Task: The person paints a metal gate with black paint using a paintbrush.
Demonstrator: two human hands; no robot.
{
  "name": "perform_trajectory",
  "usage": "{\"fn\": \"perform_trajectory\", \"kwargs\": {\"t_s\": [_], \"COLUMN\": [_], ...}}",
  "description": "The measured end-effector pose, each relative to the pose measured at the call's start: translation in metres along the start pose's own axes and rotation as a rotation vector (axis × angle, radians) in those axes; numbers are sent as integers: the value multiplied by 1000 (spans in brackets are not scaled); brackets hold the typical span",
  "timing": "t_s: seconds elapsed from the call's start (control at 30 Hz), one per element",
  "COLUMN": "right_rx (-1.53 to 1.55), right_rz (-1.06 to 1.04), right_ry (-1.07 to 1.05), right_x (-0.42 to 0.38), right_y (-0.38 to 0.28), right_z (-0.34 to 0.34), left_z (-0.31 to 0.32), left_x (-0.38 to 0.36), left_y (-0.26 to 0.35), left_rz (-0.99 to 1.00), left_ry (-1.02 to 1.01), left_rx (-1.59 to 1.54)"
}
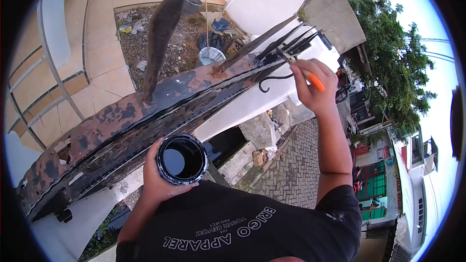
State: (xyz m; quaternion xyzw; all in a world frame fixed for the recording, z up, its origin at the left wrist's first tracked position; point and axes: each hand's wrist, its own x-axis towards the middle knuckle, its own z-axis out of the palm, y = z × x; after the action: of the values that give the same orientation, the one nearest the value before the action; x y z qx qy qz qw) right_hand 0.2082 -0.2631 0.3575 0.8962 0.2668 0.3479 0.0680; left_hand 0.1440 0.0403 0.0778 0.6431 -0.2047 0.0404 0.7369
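My left hand [154,179] grips a small open paint can [203,161], its fingers wrapped round the side. Dark paint coats the can's inner wall and rim, and a pale reflection shows on the liquid. Out at the far end of a rusty metal beam [111,119], my right hand [318,87] is closed on a paintbrush [314,80] with an orange handle. The brush head reaches the beam's dark, black-coated end, beside upright metal spikes [247,46]. Nearer to me the beam is mottled with rust and dark patches.
One tall spike [162,29] rises from the beam in front of me. Below lie a white wall top [238,116], a paved lane [293,153] and a rubble patch [170,39]. A bucket [209,57] with a stick stands there. Trees [388,58] and houses are at the right.
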Motion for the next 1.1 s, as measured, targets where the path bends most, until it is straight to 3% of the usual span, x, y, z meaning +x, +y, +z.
{"fn": "perform_trajectory", "kwargs": {"t_s": [0.2, 0.23, 0.33, 0.4, 0.47, 0.53, 0.6, 0.7, 0.8, 0.9, 1.0, 1.1], "right_rx": [-260, -322, -372, -254, -210, -120, -223, -441, -418, -292, -82, -137], "right_rz": [-120, -183, -290, -361, -291, -74, -34, -189, -252, -303, -9, 52], "right_ry": [202, 179, -202, -211, -217, 34, 200, 197, -268, -262, 44, 215], "right_x": [28, 25, -2, -18, -15, 6, 24, 29, 1, -6, 6, 14], "right_y": [15, 19, 10, 2, 6, 17, 26, 18, 9, 4, 18, 27], "right_z": [-37, -32, -2, 19, 12, -7, -30, -38, -14, -2, -16, -26], "left_z": [8, 9, 10, 9, 9, 9, 10, 12, 12, 12, 13, 13], "left_x": [6, 6, 5, 6, 9, 12, 14, 13, 8, 8, 11, 10], "left_y": [-7, -7, -8, -6, -4, -5, -6, -10, -12, -11, -10, -12], "left_rz": [-55, -61, -76, -50, -69, -81, -57, -33, -49, -62, -83, -84], "left_ry": [-23, -23, -8, -8, 0, -20, -14, 7, -1, -8, -30, -40], "left_rx": [-75, -45, -41, -48, -64, -54, -69, -79, -64, -46, -43, -4]}}
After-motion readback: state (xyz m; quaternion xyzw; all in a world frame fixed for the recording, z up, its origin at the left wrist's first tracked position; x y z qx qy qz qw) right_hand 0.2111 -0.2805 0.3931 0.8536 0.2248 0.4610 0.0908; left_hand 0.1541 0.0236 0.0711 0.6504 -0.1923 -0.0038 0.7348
